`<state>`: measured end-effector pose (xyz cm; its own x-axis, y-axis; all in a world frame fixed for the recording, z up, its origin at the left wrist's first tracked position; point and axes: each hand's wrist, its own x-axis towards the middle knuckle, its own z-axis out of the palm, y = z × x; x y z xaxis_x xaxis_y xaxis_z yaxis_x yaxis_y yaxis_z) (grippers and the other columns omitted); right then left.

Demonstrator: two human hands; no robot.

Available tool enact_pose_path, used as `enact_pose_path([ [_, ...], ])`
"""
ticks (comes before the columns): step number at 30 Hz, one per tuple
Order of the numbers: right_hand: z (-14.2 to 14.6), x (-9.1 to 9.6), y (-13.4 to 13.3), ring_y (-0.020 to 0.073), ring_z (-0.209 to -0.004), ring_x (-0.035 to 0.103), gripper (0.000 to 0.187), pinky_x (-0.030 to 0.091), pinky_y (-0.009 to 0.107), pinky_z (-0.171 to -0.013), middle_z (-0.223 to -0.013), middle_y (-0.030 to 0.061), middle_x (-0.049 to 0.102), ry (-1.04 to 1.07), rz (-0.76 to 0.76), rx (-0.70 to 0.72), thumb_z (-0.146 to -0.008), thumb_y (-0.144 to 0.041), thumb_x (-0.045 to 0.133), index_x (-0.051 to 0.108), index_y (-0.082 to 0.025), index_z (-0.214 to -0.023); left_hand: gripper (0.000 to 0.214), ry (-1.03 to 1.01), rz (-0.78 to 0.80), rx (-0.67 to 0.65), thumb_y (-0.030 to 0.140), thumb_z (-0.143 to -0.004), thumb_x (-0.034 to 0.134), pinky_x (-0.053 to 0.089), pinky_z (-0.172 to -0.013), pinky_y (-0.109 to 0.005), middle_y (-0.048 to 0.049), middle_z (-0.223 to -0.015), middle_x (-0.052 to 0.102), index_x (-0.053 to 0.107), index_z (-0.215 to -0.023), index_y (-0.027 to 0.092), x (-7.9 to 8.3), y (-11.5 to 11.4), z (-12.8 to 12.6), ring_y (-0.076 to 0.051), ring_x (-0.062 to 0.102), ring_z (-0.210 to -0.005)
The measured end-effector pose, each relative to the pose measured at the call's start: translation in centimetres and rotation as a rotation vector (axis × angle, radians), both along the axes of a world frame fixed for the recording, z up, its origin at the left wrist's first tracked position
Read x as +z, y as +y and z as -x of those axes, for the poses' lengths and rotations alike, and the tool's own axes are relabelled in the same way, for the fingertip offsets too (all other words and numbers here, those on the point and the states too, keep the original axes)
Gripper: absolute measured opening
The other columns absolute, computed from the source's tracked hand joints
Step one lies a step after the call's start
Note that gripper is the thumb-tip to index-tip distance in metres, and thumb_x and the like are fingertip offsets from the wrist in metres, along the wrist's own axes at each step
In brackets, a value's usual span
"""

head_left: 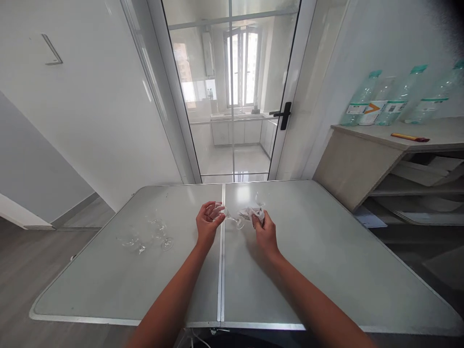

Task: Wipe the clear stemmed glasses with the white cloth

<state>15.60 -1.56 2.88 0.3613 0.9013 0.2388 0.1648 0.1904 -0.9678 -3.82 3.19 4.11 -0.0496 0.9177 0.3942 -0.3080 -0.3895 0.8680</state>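
Note:
My left hand (pixel 208 221) is wrapped around the bowl of a clear stemmed glass (pixel 232 217), which lies tilted sideways above the table seam with its foot pointing right. A crumpled white cloth or tissue (pixel 252 213), I cannot tell which, is pinched in my right hand (pixel 266 232) close to the glass's foot. Just behind the right hand, another clear glass (pixel 260 198) shows on the table, partly hidden. Several more clear stemmed glasses (pixel 166 242) stand or lie to the left of my left hand; their outlines are faint.
The pale folding table (pixel 311 285) has a metal seam down its middle. Beyond its far edge is a glazed door (pixel 250 145) with a black handle (pixel 285 116). At right, a shelf unit (pixel 366 154) carries several plastic bottles (pixel 395 106) and a yellow-red stick-shaped packet (pixel 409 137).

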Motion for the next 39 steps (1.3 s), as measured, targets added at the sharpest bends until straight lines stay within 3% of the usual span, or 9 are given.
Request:
enact_pose_path([
  [6, 1.1, -0.8, 0.9, 0.0249, -0.094, 0.067, 0.051, 0.055, 0.04, -0.087, -0.102, 0.0078, 0.072, 0.507, 0.229, 0.538, -0.074, -0.064, 0.079, 0.069, -0.021, -0.099, 0.062, 0.069, -0.146, -0.06, 0.027, -0.069, 0.093, 0.061, -0.094, -0.042, -0.01, -0.124, 0.072, 0.061, -0.122, 0.025, 0.3, -1.1, -0.8, -0.026, 0.074, -0.107],
  [10, 0.2, -1.9, 1.4, 0.0239, -0.083, 0.068, 0.05, 0.058, 0.041, -0.08, -0.09, 0.0064, 0.072, 0.422, 0.292, 0.518, -0.066, -0.058, 0.087, 0.073, -0.018, -0.093, 0.063, 0.219, -0.211, -0.124, 0.024, -0.068, 0.093, 0.061, -0.099, -0.048, -0.0121, -0.132, 0.07, 0.064, -0.125, 0.024, 0.2, -1.9, -1.3, -0.028, 0.073, -0.111],
  [15, -1.0, -2.6, 2.1, 0.0198, -0.071, 0.061, 0.045, 0.052, 0.034, -0.07, -0.074, 0.0025, 0.067, 0.193, 0.2, 0.273, -0.067, -0.054, 0.085, 0.072, -0.015, -0.085, 0.065, 0.244, -0.264, -0.13, 0.022, -0.069, 0.093, 0.059, -0.104, -0.051, -0.0109, -0.13, 0.071, 0.064, -0.126, 0.025, -0.1, -2.3, -1.7, -0.03, 0.072, -0.116],
  [21, -0.4, -1.5, 1.4, 0.0212, -0.085, 0.067, 0.048, 0.053, 0.037, -0.081, -0.098, 0.0067, 0.074, 0.528, 0.287, 0.58, -0.069, -0.052, 0.086, 0.074, -0.018, -0.102, 0.063, 0.273, -0.268, -0.135, 0.027, -0.071, 0.092, 0.058, -0.106, -0.052, -0.0124, -0.128, 0.072, 0.064, -0.127, 0.023, -0.1, -2.6, -1.9, -0.031, 0.072, -0.117],
  [24, -0.5, -1.7, 1.5, 0.018, -0.074, 0.061, 0.044, 0.048, 0.032, -0.072, -0.084, 0.0034, 0.07, 0.404, 0.285, 0.559, -0.067, -0.049, 0.086, 0.073, -0.015, -0.092, 0.065, 0.293, -0.244, -0.131, 0.026, -0.068, 0.093, 0.059, -0.105, -0.053, -0.0115, -0.127, 0.073, 0.066, -0.127, 0.023, 0.1, -2.9, -2.1, -0.031, 0.072, -0.115],
  [28, -0.9, -2.0, 1.8, 0.0162, -0.066, 0.052, 0.032, 0.04, 0.029, -0.062, -0.07, -0.0009, 0.06, 0.071, 0.221, 0.346, -0.073, -0.047, 0.076, 0.065, -0.018, -0.081, 0.065, 0.308, -0.272, -0.081, 0.025, -0.068, 0.093, 0.059, -0.105, -0.054, -0.01, -0.126, 0.073, 0.067, -0.128, 0.025, 0.2, -2.9, -2.3, -0.03, 0.072, -0.115],
  [33, -1.3, -0.6, 1.1, 0.0219, -0.082, 0.056, 0.012, 0.046, 0.034, -0.079, -0.085, 0.0051, 0.06, -0.481, -0.011, 0.064, -0.081, -0.03, 0.061, 0.057, -0.022, -0.073, 0.061, 0.3, -0.227, 0.113, 0.033, -0.07, 0.092, 0.058, -0.106, -0.053, -0.0089, -0.125, 0.072, 0.067, -0.124, 0.024, 0.7, -2.3, -1.9, -0.029, 0.072, -0.113],
  [34, -1.3, -0.2, 0.9, 0.0229, -0.089, 0.058, 0.003, 0.047, 0.034, -0.083, -0.095, 0.0071, 0.062, -0.523, -0.065, 0.103, -0.079, -0.024, 0.06, 0.061, -0.021, -0.08, 0.059, 0.301, -0.212, 0.148, 0.034, -0.071, 0.091, 0.059, -0.106, -0.052, -0.0085, -0.125, 0.072, 0.067, -0.124, 0.024, 0.9, -2.2, -1.7, -0.028, 0.072, -0.112],
  [39, -0.7, 0.4, -0.4, 0.0178, -0.085, 0.065, 0.07, 0.048, 0.03, -0.077, -0.148, 0.0074, 0.05, -0.834, -0.07, 0.556, -0.072, -0.009, 0.057, 0.055, -0.031, -0.139, 0.054, 0.342, -0.166, 0.143, 0.033, -0.075, 0.089, 0.063, -0.096, -0.046, -0.0086, -0.124, 0.071, 0.066, -0.123, 0.024, 1.2, -2.2, -1.3, -0.026, 0.074, -0.104],
])
